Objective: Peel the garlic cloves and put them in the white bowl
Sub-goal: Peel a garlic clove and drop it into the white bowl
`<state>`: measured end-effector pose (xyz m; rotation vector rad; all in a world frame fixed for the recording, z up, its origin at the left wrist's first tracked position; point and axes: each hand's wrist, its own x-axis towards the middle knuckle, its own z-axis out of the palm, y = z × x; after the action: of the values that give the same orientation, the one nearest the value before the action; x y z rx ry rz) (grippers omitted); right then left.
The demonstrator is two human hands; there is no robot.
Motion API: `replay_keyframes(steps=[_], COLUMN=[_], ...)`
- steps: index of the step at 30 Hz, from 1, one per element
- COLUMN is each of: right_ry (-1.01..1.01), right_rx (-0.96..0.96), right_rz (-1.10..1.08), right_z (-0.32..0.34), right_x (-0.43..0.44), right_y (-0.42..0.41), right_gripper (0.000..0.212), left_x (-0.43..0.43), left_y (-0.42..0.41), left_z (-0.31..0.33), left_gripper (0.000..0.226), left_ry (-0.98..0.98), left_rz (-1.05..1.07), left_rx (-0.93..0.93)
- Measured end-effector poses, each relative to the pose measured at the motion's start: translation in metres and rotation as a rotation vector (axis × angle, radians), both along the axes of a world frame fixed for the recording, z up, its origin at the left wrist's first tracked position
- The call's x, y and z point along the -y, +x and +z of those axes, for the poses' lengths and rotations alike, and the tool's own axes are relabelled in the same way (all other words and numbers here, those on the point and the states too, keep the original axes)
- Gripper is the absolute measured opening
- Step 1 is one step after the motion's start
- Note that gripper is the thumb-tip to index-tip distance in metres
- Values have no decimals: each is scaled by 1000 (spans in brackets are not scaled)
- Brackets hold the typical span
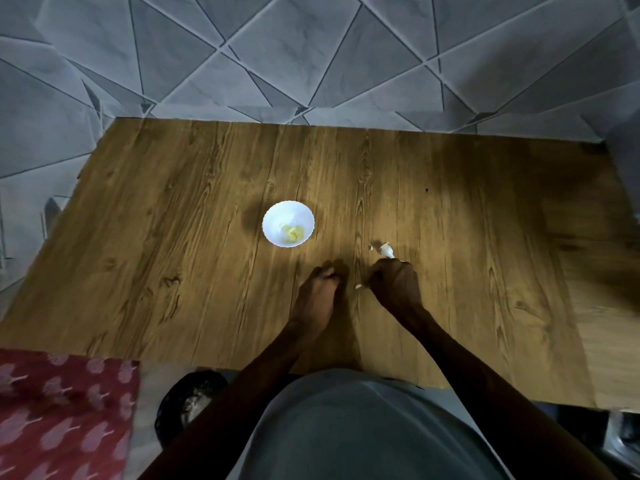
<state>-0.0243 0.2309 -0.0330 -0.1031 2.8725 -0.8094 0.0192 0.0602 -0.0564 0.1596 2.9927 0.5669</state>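
Note:
A small white bowl (288, 223) stands near the middle of the wooden table (173, 209) with a few pale yellow peeled cloves (293, 233) inside. My left hand (320, 284) hovers just below and right of the bowl, fingers curled; whether it holds anything is hidden. My right hand (394, 282) is curled into a fist, and a white bit of garlic or skin (358, 286) shows at its left edge. A garlic piece with papery skin (386, 250) lies on the table just beyond the right hand, a small skin scrap (370, 248) beside it.
A grey tiled wall (311, 53) rises behind the table's far edge. A red patterned cloth (62, 414) lies at the near left, with a dark round object (188, 400) on the floor next to it. My grey shirt (346, 431) fills the bottom centre.

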Motion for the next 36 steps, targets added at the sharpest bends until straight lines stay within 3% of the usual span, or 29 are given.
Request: replay_keyframes(steps=[7, 13, 18, 20, 22, 24, 30, 36], right_ry=[-175, -511, -495, -451, -491, -549, -582, -383], right_rx=[-25, 172, 123, 27, -3, -23, -67, -146], right_rz=[5, -139, -45, 69, 128, 140, 146, 298], right_z=[3, 2, 0, 5, 12, 16, 17, 20], right_x=[-8, -17, -20, -16, -12, -11, -12, -17], right_y=[5, 17, 15, 15, 16, 14, 7, 0], right_gripper=[13, 15, 17, 21, 23, 21, 15, 11], left_x=[-12, -16, -12, -14, -19, -20, -17, -9], left_y=[-3, -4, -10, -14, -16, -17, -18, -20], left_z=[4, 1, 8, 20, 31, 35, 44, 49], left_gripper=[38, 41, 36, 43, 43, 39, 23, 29], left_ry=[-40, 27, 548, 979, 1403, 1537, 1524, 1471], left_rz=[93, 167, 475, 733, 852, 859, 724, 574], left_rx=[27, 92, 27, 214, 394, 455, 529, 606])
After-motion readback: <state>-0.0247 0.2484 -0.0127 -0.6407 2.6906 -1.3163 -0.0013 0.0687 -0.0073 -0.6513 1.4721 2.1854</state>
